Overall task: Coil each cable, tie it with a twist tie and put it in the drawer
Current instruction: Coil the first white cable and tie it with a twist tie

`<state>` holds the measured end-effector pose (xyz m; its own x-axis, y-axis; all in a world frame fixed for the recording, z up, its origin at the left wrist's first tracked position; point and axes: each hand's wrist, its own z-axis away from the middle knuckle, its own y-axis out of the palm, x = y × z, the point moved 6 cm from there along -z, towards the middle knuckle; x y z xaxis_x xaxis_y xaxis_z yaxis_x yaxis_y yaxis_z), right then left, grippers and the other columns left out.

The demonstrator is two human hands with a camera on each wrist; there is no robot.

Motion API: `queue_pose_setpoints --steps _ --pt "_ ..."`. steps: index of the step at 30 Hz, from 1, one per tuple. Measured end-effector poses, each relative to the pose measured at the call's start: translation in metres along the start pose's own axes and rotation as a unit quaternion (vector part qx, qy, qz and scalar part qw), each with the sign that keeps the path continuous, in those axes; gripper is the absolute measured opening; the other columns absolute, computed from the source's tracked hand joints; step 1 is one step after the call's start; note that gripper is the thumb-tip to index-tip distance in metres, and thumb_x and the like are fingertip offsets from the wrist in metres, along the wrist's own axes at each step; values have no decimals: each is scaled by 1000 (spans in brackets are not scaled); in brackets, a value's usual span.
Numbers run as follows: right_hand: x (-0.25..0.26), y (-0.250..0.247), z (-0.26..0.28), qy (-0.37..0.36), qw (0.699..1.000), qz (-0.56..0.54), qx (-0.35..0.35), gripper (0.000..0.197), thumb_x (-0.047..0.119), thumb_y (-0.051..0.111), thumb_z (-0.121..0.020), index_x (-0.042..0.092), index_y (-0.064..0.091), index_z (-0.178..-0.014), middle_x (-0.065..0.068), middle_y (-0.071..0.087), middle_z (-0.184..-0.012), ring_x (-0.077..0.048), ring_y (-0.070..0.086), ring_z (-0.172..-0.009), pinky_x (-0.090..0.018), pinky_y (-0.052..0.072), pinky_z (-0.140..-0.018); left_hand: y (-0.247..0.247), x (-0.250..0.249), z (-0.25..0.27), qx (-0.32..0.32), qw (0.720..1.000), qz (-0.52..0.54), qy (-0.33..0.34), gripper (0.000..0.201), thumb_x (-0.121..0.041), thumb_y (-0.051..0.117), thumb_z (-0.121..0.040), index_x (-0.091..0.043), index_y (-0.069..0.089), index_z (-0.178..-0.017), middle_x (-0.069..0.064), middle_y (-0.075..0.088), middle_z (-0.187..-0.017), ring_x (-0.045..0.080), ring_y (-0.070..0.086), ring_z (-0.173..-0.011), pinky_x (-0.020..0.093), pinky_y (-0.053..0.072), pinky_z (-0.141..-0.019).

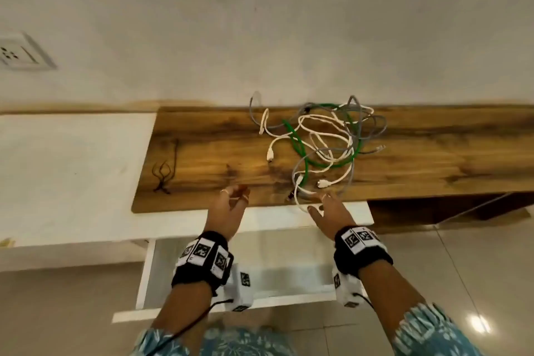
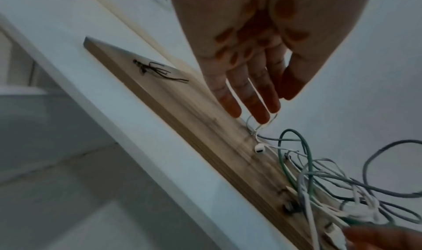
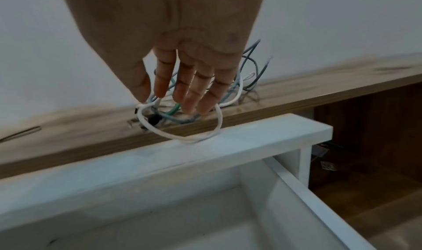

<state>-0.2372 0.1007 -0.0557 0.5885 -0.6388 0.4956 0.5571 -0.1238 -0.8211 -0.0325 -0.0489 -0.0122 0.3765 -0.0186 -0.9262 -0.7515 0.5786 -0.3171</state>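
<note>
Step, as I read it: pull one cable out of the tangle point(image 1: 323, 139). Best start from a plug end and lift it clear before coiling.

Right hand point(image 1: 328, 212) is spread at the shelf point(image 1: 433, 150) edge, fingers by a white cable point(image 3: 182, 136) loop; grip unclear. Left hand point(image 1: 229, 211) spread, empty.

White, green, grey cables knotted on the shelf; twist ties point(image 1: 164, 173) well left; drawer point(image 1: 146, 274) open below.

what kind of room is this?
Probably a home room: a wood-grain shelf top along a plain white wall, a white wall socket, glossy floor tiles.
</note>
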Motion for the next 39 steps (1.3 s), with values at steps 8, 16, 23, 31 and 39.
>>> queue_pose_setpoints --steps 8,16,23,31,39 --pt "-2 43 2 5 995 92 33 41 34 53 -93 19 49 -131 -5 47 -136 -26 49 -119 -42 40 -100 31 30 47 -46 989 135 28 25 -6 58 -91 -25 59 -107 -7 67 -105 16 66 -96 23 50 -86" --pt "63 36 63 -198 968 85 -130 29 21 48 -96 16 62 -121 -12 58 -104 -31 60 -89 -37 47 -69 59 53 82 35 967 245 -61 24 -23 55 -94 -17 58 -117 0 69 -110 14 65 -101 31 50 -89" --pt "93 69 102 -385 914 85 -92 34 6 63 -82 16 66 -115 -7 63 -101 -25 64 -80 -28 51 -61 54 57 68 27 943 309 -119 21 -24 48 -98 -11 57 -112 9 71 -105 20 68 -95 33 55 -79" --pt "16 -21 24 -43 925 -238 -294 23 21 57 -92 15 60 -114 -11 59 -114 -16 58 -94 -27 47 -78 11 75 45 -43 941 314 -121 18 -19 46 -99 -11 61 -103 -1 44 -61 10 42 -48 26 50 -59" --pt "-11 -24 -51 119 948 -205 -212 43 25 46 -98 12 44 -139 -11 52 -135 -30 51 -121 -34 41 -100 13 86 36 -39 966 215 -140 41 -22 62 -90 -20 40 -125 6 52 -84 15 50 -60 32 50 -65"
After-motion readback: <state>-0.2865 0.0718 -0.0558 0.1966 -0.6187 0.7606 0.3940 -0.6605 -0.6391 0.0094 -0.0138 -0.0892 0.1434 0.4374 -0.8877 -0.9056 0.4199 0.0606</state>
